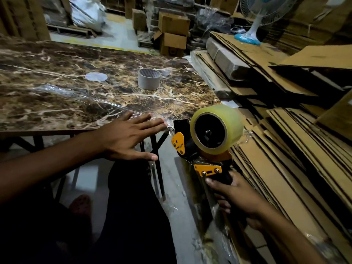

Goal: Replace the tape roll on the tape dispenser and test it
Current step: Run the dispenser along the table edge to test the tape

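Observation:
My right hand (pixel 238 199) grips the black handle of an orange-and-black tape dispenser (pixel 200 159), held off the table's near right corner. A full clear tape roll (pixel 226 122) sits on the dispenser's hub. My left hand (pixel 127 138) lies flat, fingers spread, on the near edge of the marbled table (pixel 57 77), over a strip of clear tape (pixel 76 96) stuck across the tabletop. An empty grey cardboard tape core (pixel 149 79) stands upright farther back on the table.
A small round grey disc (pixel 96 76) lies on the table left of the core. Stacks of flattened cardboard (pixel 285 149) fill the right side. Boxes (pixel 173 33) and a fan (pixel 255 20) stand behind. My dark trouser legs are below the table edge.

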A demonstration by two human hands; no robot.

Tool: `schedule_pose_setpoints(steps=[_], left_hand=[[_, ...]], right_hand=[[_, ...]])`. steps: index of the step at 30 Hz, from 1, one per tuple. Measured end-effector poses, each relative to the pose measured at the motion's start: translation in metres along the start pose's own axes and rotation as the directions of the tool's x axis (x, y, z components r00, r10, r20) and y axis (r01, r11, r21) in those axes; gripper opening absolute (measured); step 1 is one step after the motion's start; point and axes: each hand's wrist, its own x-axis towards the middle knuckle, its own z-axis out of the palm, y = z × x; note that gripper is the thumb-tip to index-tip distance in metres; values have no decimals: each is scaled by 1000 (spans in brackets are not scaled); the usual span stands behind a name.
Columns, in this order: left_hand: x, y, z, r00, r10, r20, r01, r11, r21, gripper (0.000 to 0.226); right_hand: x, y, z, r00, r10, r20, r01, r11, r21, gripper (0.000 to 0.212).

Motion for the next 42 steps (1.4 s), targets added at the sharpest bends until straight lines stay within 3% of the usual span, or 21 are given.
schedule_pose_setpoints(steps=[24, 30, 35, 42], left_hand=[[-2, 11, 0, 999, 24, -34, -22, 997, 74, 108], [-4, 14, -4, 1000, 3, -22, -1, 998, 70, 110], [-3, 14, -2, 1000, -3, -23, 5, 996, 86, 108], [-1, 16, 1, 999, -2, -53, 7, 996, 94, 112]], right_hand=[[11, 20, 29, 999, -23, -45, 26, 996, 88, 23], [18, 29, 38, 994, 29, -107, -10, 985, 173, 21], [13, 84, 25, 985, 114, -132, -74, 959, 272, 29], [10, 76, 31, 995, 32, -90, 4, 927, 375, 27]])
